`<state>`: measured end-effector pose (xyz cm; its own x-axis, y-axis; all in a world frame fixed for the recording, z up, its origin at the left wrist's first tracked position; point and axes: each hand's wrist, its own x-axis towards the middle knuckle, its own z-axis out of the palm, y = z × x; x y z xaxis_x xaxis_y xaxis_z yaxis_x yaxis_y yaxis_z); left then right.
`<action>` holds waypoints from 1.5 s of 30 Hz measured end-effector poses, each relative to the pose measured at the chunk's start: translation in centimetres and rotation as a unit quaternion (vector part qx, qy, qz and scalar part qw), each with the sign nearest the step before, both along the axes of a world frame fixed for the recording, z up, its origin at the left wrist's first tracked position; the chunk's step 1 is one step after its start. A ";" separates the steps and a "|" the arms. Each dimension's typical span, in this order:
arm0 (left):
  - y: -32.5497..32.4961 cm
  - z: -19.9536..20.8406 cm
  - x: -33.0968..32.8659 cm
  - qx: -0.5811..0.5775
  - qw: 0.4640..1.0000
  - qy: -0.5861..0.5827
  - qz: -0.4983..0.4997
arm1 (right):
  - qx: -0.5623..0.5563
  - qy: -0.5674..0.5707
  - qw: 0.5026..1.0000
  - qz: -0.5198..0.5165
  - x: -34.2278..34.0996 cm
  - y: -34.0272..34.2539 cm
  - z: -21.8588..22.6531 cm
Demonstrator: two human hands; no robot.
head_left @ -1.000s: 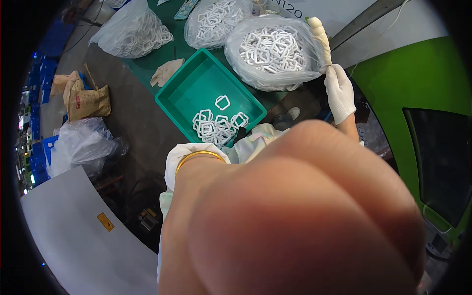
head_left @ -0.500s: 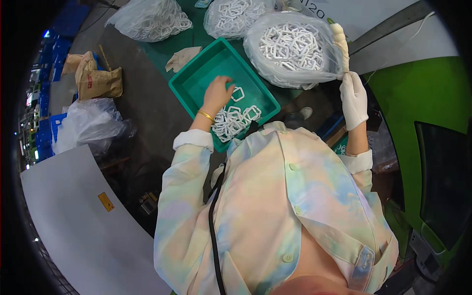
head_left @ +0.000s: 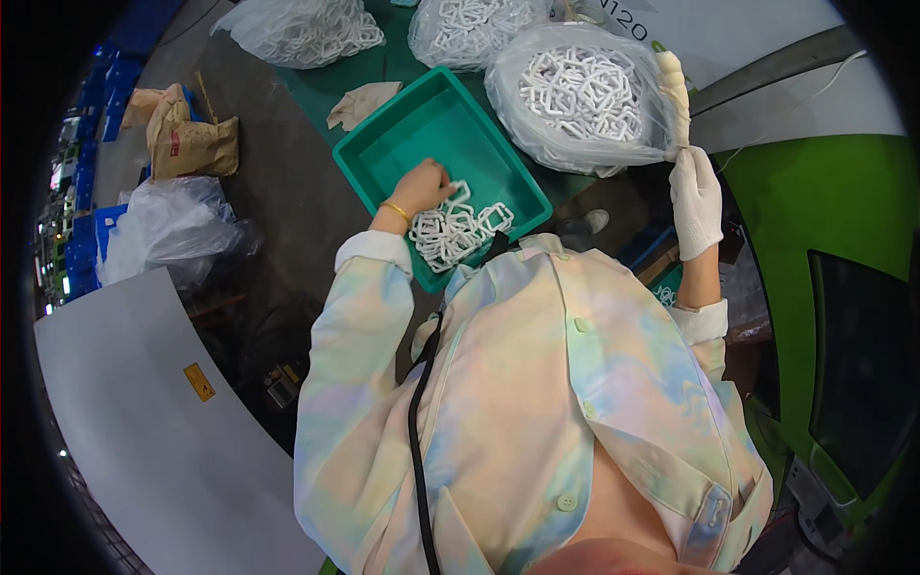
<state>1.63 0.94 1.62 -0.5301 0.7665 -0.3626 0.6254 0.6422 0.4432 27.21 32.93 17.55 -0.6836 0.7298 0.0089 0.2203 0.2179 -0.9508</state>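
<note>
Two hands are seen well apart: the bare left hand [head_left: 422, 188] is closed on white plastic rings [head_left: 458, 230] heaped at the near corner of the green tray [head_left: 412, 134], whose far half lies bare. The gloved right hand [head_left: 697, 199] is clamped on the twisted neck of a clear bag of rings [head_left: 580, 96] just beyond the tray's far rim.

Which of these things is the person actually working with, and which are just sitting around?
In use:
left hand on the white rings
green tray
right hand, gloved, at a bag of rings

Lying about:
brown paper bag
cloth
two farther bags
grey sheet
</note>
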 end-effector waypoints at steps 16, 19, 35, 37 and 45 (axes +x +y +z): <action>1.3 1.7 3.3 0.174 0.968 0.005 0.181 | 0.000 -0.010 0.999 0.044 -1.5 -1.3 1.1; 3.2 5.7 2.6 0.363 0.850 -0.250 0.289 | 0.014 -0.032 0.995 0.094 -1.6 -1.9 0.5; 11.4 19.1 8.5 0.497 0.857 0.048 0.128 | 0.031 -0.030 0.974 0.222 -3.4 -9.5 3.5; 11.5 18.4 8.3 0.512 0.846 0.053 0.140 | 0.029 -0.029 0.975 0.218 -3.0 -9.4 2.9; 11.8 18.0 8.5 0.549 0.815 0.040 0.179 | -0.116 -0.003 0.981 0.154 -1.7 -9.0 2.6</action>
